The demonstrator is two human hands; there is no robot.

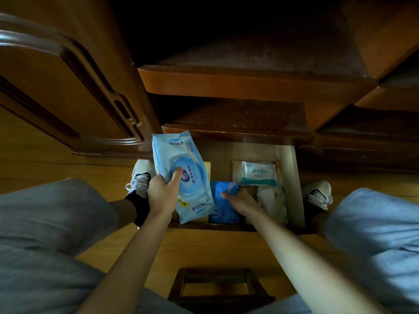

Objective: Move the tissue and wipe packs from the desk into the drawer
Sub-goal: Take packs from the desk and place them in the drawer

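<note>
Left hand (163,193) is clamped on the pale wipe pack (181,175), held over the drawer's (292,177) 9 o'clock side. Right hand (240,201) is pressed on the dark-blue pack (223,205) inside; its closure can't be told. Pack should be lowered flat. Open room is seen at 12 o'clock; the front edge should be cleared.

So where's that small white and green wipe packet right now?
The white and green wipe packet lies in the open drawer, toward its back right, beyond the right hand and the dark blue pack.
</note>
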